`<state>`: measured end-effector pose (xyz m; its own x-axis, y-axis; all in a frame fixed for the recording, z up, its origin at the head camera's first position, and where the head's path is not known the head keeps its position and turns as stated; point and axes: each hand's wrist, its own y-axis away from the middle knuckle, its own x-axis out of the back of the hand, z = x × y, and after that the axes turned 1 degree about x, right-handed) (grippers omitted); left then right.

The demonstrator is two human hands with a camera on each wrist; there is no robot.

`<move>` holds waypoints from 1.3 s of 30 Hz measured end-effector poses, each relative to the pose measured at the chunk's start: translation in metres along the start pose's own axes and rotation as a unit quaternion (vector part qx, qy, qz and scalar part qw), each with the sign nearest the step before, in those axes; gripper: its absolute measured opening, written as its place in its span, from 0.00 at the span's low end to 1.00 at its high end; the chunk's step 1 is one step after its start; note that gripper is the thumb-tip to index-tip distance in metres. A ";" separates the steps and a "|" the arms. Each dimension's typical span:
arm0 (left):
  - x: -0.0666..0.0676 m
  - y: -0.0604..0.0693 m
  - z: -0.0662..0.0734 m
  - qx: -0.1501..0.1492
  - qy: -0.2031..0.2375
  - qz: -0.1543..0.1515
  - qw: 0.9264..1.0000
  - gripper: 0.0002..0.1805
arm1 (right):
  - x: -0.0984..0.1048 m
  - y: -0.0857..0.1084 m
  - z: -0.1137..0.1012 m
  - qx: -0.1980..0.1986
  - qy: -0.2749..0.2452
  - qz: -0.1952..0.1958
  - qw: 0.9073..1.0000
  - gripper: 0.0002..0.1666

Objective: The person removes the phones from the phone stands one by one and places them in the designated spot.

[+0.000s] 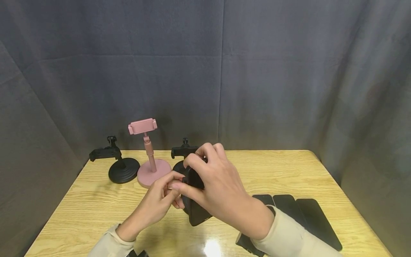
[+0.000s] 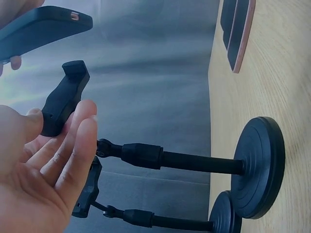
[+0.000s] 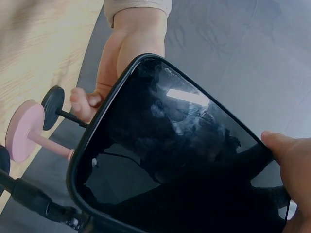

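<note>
A black smartphone (image 1: 198, 216) is gripped by its edges in my right hand (image 1: 221, 180). Its dark, smudged screen (image 3: 160, 126) fills much of the right wrist view. My left hand (image 1: 155, 200) pinches the end of a black phone clamp (image 2: 65, 97) between thumb and fingers. That clamp sits atop a black stand with a round base (image 2: 262, 167); in the head view the hands and phone mostly hide this stand. In the left wrist view the phone (image 2: 46, 29) is apart from the clamp, above it.
At the back left stand a black phone stand (image 1: 124, 170) and a pink one (image 1: 151, 171); another black clamp (image 1: 184, 150) shows behind my hands. Several dark phones lie at right, including one (image 1: 318, 221) near the table's edge. Grey curtains (image 1: 273, 89) enclose the wooden table (image 1: 96, 214).
</note>
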<state>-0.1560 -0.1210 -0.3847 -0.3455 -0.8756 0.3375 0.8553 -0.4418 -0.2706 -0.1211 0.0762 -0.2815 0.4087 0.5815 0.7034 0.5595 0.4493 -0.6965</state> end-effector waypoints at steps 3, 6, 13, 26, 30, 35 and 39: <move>0.000 0.000 0.000 -0.002 0.005 -0.002 1.000 0.15 | 0.003 0.003 0.003 -0.007 0.000 0.000 1.000 0.25; -0.001 0.000 -0.001 -0.007 0.007 -0.001 1.000 0.17 | 0.005 0.005 0.005 -0.011 0.003 0.001 1.000 0.26; -0.001 -0.001 -0.001 -0.010 0.012 0.002 1.000 0.16 | 0.008 0.009 0.011 -0.011 0.008 0.005 1.000 0.26; -0.003 -0.001 0.000 0.007 0.023 0.002 1.000 0.15 | 0.011 0.015 0.025 -0.026 0.024 0.018 0.999 0.26; -0.003 -0.001 0.000 0.012 0.026 0.002 1.000 0.15 | 0.012 0.017 0.030 -0.032 0.028 0.018 0.999 0.25; -0.003 0.000 0.000 0.021 0.031 -0.001 0.999 0.17 | 0.015 0.018 0.037 -0.041 0.032 0.018 0.998 0.26; -0.004 0.000 0.001 0.027 0.039 -0.004 0.999 0.18 | 0.018 0.020 0.042 -0.051 0.039 0.017 0.998 0.27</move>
<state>-0.1544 -0.1174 -0.3848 -0.3789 -0.8857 0.2684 0.8716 -0.4390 -0.2180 -0.1329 0.1245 -0.2891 0.4816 0.5385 0.6915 0.6133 0.3566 -0.7048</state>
